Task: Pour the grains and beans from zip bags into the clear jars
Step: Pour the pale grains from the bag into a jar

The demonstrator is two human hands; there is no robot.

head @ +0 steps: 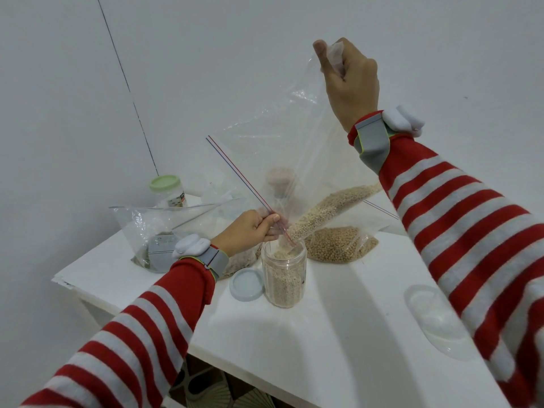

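Right hand [350, 83] raised high, fingers clamped on the bottom corner of the clear zip bag [294, 136], which hangs tilted, mouth down. Left hand [250, 232] holds the bag's zip edge just above the open jar [284, 278], fingers pinched on the plastic. Pale grains [329, 206] run from the mouth into the jar, which stands upright on the white counter [323, 334], nearly full. A pale lid [246, 285] lies just beside the jar. A bag of beans [338, 244] lies behind.

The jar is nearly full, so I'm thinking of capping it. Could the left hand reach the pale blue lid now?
Probably yes, once freed: the pale blue lid lies uncovered on the table beside the jar, close by the left hand, which pinches the zip bag at its mouth.
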